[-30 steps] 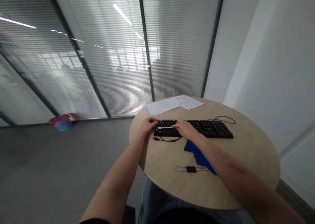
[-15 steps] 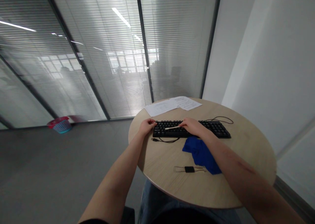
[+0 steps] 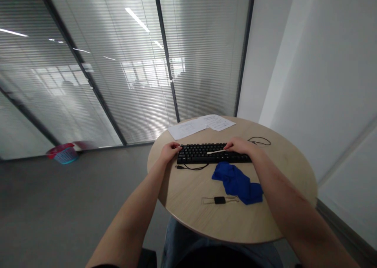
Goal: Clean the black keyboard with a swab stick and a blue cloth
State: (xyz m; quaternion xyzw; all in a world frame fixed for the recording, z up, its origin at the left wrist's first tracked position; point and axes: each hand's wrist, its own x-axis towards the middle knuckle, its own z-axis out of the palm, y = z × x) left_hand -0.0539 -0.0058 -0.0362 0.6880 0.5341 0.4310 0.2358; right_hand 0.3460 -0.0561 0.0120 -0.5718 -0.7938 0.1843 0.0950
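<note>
Over keyboard [image 3: 193, 155], right hand [image 3: 239, 145] holds pale stick [image 3: 216, 152] (left hand [image 3: 170, 151] at corner).

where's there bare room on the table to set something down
One bare patch lies between the cable plug, binder clip and blue cloth; another, right of the right forearm. Crowded: around the keyboard, with left hand, right hand and pale stick.
</note>
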